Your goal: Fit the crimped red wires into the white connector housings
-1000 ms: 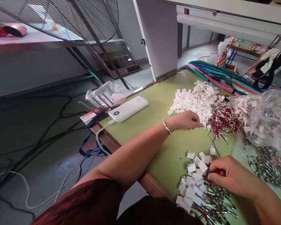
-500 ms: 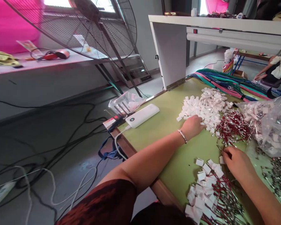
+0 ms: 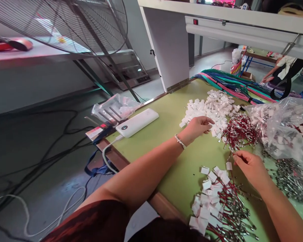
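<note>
My left hand (image 3: 197,128) is over the near edge of a pile of small white plastic connector housings (image 3: 204,108), thumb and fingers brought together. Whatever is between its fingertips cannot be told from the white pieces behind. My right hand (image 3: 249,165) is closed in a pinch on a short dark red wire with a metal end, just in front of a heap of red wires with metal terminals (image 3: 239,131). One white housing (image 3: 229,165) lies beside those fingertips. Nearer me is a group of white housings with red wires attached (image 3: 209,198).
A white power bank (image 3: 137,122) with a cable lies at the table's left edge, beside a plastic bag (image 3: 116,106). On the right are a clear bag of housings (image 3: 288,124) and metal-ended pieces (image 3: 293,181). Bundled coloured wires (image 3: 232,84) lie behind. A fan (image 3: 91,30) stands left.
My left hand has drawn back slightly from the white pile, and its fingers now show more. My right hand still pinches near the red wires. The whole view has shifted.
</note>
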`<state>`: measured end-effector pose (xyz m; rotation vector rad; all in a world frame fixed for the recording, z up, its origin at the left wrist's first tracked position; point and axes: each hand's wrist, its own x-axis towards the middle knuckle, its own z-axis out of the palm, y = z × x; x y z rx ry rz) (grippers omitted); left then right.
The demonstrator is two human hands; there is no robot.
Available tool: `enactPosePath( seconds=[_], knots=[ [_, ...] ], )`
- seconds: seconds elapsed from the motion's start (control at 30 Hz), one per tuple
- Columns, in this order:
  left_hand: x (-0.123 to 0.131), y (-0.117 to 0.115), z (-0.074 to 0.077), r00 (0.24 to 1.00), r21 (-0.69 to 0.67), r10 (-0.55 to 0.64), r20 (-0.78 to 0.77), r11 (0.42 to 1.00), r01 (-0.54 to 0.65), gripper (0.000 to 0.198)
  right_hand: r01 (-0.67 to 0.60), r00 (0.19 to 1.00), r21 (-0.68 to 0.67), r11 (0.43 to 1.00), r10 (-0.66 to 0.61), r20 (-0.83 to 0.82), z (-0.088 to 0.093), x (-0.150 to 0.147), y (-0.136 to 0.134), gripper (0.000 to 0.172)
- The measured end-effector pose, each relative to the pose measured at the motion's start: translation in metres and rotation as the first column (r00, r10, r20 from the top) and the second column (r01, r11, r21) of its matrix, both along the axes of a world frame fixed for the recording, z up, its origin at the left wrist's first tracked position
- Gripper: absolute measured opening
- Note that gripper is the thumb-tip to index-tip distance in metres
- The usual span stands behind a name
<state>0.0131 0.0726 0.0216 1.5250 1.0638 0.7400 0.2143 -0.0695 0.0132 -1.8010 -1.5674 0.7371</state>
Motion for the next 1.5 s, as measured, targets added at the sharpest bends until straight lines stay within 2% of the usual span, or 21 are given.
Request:
enactPosePath(
  seconds=[0.07, 0.13, 0.2, 0.33, 0.5, 0.63, 0.77, 0.87, 1.07, 1.2, 1.3, 1.4, 1.5],
  knots=[
    [0.002, -0.007, 0.002, 0.983, -0.132, -0.1, 0.152, 0.984, 0.12, 0.015, 0.022, 1.0, 0.02, 1.0, -0.022, -0.008, 0.001, -0.002, -0.002, 0.026],
    [0.007, -0.016, 0.0, 0.939, -0.198, -0.214, 0.269, 0.942, 0.272, 0.017, 0.05, 0.999, 0.058, 0.997, -0.05, 0.005, 0.003, -0.004, -0.004, 0.027],
    [0.014, -0.024, -0.005, 0.895, -0.261, -0.273, 0.353, 0.89, 0.374, 0.016, 0.061, 0.998, 0.09, 0.994, -0.061, 0.005, 0.006, -0.006, -0.006, 0.028],
    [0.024, -0.032, -0.017, 0.864, -0.384, -0.253, 0.435, 0.816, 0.432, 0.015, 0.033, 0.999, 0.098, 0.995, -0.034, 0.006, 0.01, -0.008, -0.008, 0.029],
    [0.023, -0.031, -0.02, 0.811, -0.392, -0.25, 0.529, 0.775, 0.495, 0.017, -0.029, 0.999, 0.075, 0.997, 0.026, 0.047, 0.008, -0.008, -0.007, 0.029],
    [0.022, -0.03, -0.019, 0.811, -0.345, -0.318, 0.492, 0.784, 0.517, 0.019, -0.057, 0.995, 0.036, 0.998, 0.054, 0.082, 0.007, -0.007, -0.007, 0.03],
    [0.023, -0.031, -0.013, 0.848, -0.234, -0.446, 0.286, 0.826, 0.513, 0.013, -0.051, 0.994, -0.01, 0.999, 0.052, 0.097, 0.006, -0.006, -0.008, 0.028],
    [0.023, -0.034, -0.008, 0.859, -0.178, -0.475, 0.192, 0.844, 0.507, 0.012, -0.07, 0.996, -0.067, 0.995, 0.073, 0.055, 0.006, -0.007, -0.008, 0.027],
    [0.022, -0.038, -0.005, 0.805, -0.179, -0.546, 0.23, 0.79, 0.587, 0.015, -0.124, 0.985, -0.212, 0.969, 0.094, -0.147, 0.006, -0.003, -0.009, 0.024],
    [0.021, -0.039, -0.005, 0.788, -0.152, -0.588, 0.183, 0.775, 0.614, 0.015, -0.162, 0.981, -0.233, 0.959, 0.131, -0.142, 0.004, -0.002, -0.01, 0.029],
    [0.023, -0.04, -0.007, 0.787, -0.185, -0.562, 0.254, 0.77, 0.61, 0.013, -0.128, 0.983, -0.199, 0.972, 0.097, -0.156, 0.004, -0.004, -0.01, 0.028],
    [0.026, -0.042, -0.01, 0.79, -0.239, -0.505, 0.348, 0.767, 0.596, 0.011, -0.088, 0.99, -0.087, 0.992, 0.078, -0.114, 0.004, -0.012, -0.011, 0.028],
    [0.029, -0.045, -0.014, 0.785, -0.273, -0.494, 0.375, 0.75, 0.602, 0.013, -0.064, 0.997, 0.011, 0.998, 0.065, -0.045, 0.001, -0.021, -0.015, 0.029]
  ],
)
